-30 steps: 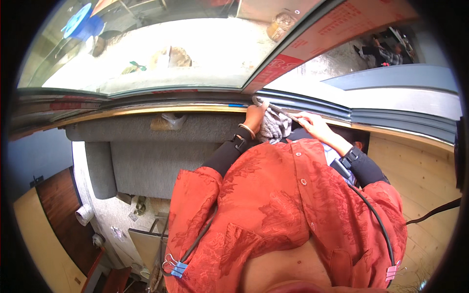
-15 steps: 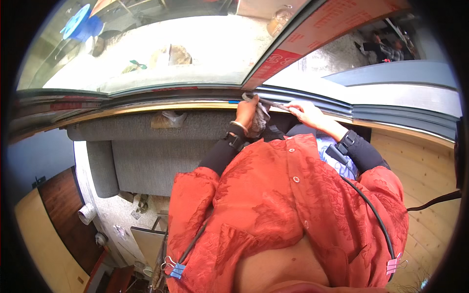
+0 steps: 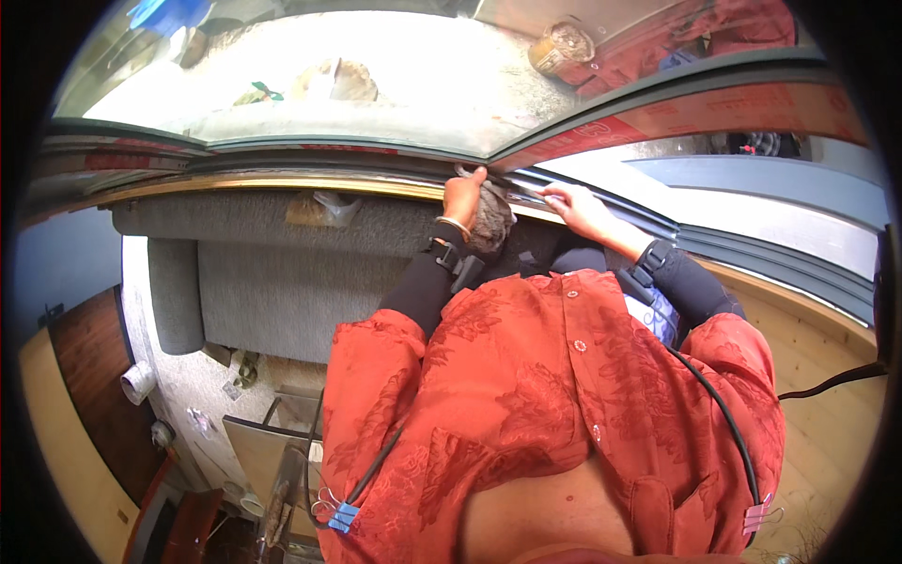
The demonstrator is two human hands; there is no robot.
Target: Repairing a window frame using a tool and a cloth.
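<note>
- Your left hand [image 3: 462, 199] is closed on the upper end of the cloth [image 3: 493, 221], thumb side up, with the rest bunched below it.
- Your right hand [image 3: 584, 214] pinches a thin strip [image 3: 526, 191] pointing toward the cloth; whether it is a tool or a cloth edge, you cannot tell from here.
- The cloth sits at the inner side of the track [image 3: 770, 258], just below the corner where the glass [image 3: 376, 117] meets the red-marked frame [image 3: 733, 108].
- The step in hand looks like working cloth and strip together at that corner.
- The next move seems to call for a firm left-hand hold on the cloth, while your right hand steers the strip's end, keeping clear of the frame's edge.
- Count: two hands, one cloth, one strip.
- Two wrist bands [image 3: 446, 252], one on each arm; one bracelet [image 3: 454, 226], on your left wrist.
- Two clips on your shirt [image 3: 526, 376]: one blue [image 3: 344, 516], one pink [image 3: 754, 518].
- One grey sofa [image 3: 272, 268], with one bag [image 3: 335, 209] on its back.
</note>
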